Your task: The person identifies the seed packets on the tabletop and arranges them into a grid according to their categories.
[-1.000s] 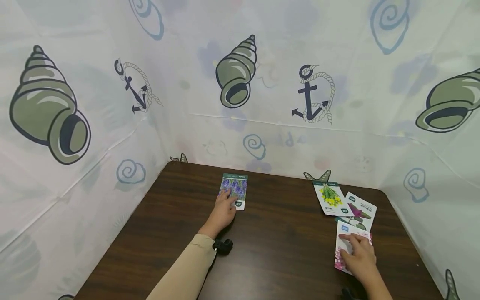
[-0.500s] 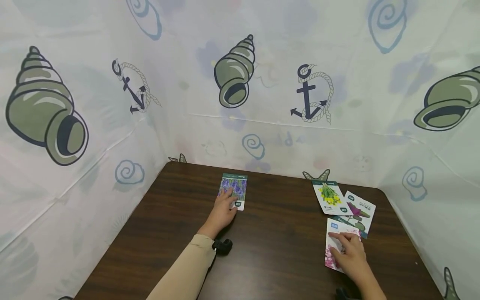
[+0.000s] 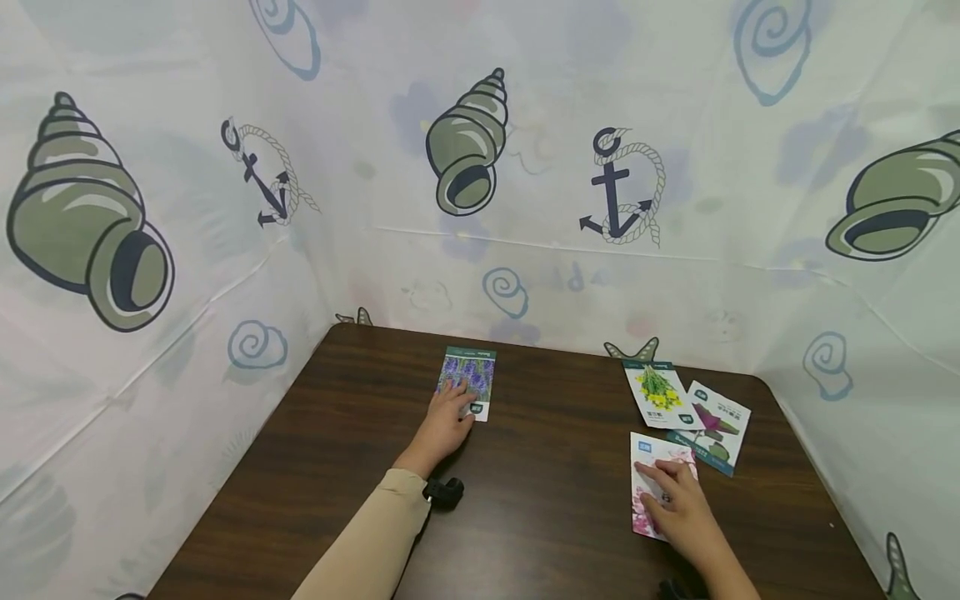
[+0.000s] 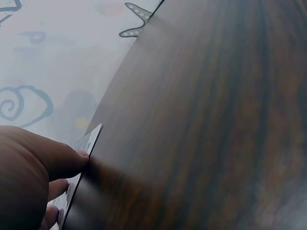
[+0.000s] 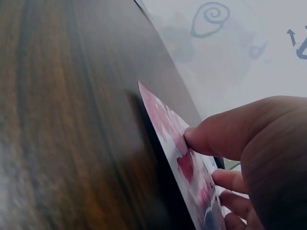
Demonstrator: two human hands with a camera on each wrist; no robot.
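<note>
My left hand [image 3: 445, 419] rests on a purple-flower seed packet [image 3: 480, 368], fingers spread over its picture. In the left wrist view the thumb [image 4: 72, 160] touches the edge of that packet [image 4: 93, 136]. My right hand [image 3: 681, 502] lies on a pink-flower seed packet [image 3: 642, 500], with thumb and fingertips on its face. The right wrist view shows the thumb [image 5: 204, 136] pressing on this packet [image 5: 165, 127], with a dark shadow along its edge. Behind it, a yellow-flower packet [image 3: 660, 393] overlaps a packet with a dark purple bloom [image 3: 720, 421].
The dark wood table [image 3: 540, 500] meets a patterned cloth backdrop [image 3: 555, 275] at its back, and similar cloth hangs along both sides. A black device [image 3: 444, 493] is strapped to the left wrist.
My right hand has slid the pink-flower packet to the left, away from the dark-purple-bloom packet, more of which now shows. My left hand has stayed on its packet.
</note>
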